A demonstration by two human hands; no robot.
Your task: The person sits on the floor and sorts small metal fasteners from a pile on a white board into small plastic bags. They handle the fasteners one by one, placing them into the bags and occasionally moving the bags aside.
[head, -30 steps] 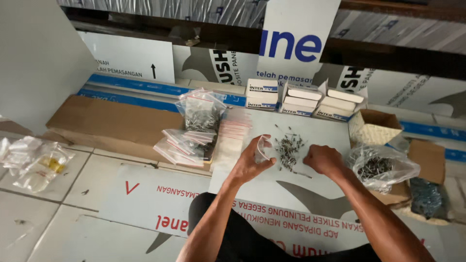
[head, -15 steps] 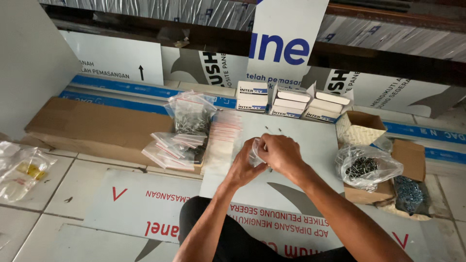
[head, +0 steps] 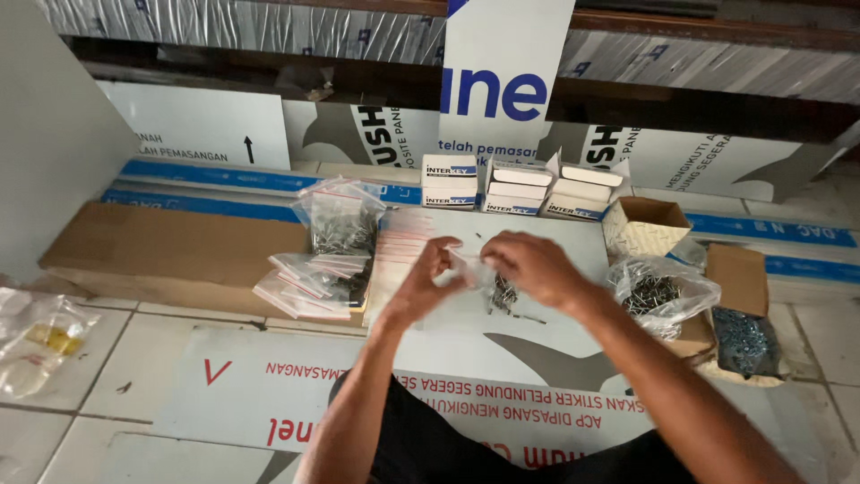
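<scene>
bag [head: 472, 269] between both hands [head: 484, 273]

A small clear plastic bag [head: 472, 269], thin and crumpled, is held up off the white board, pinched at its edges. A loose heap of small dark screws [head: 503, 296] (short metal pieces, too small to tell the type) lies on the board just beneath, at about five o'clock from the bag, a few strays scattered toward four o'clock.
</scene>
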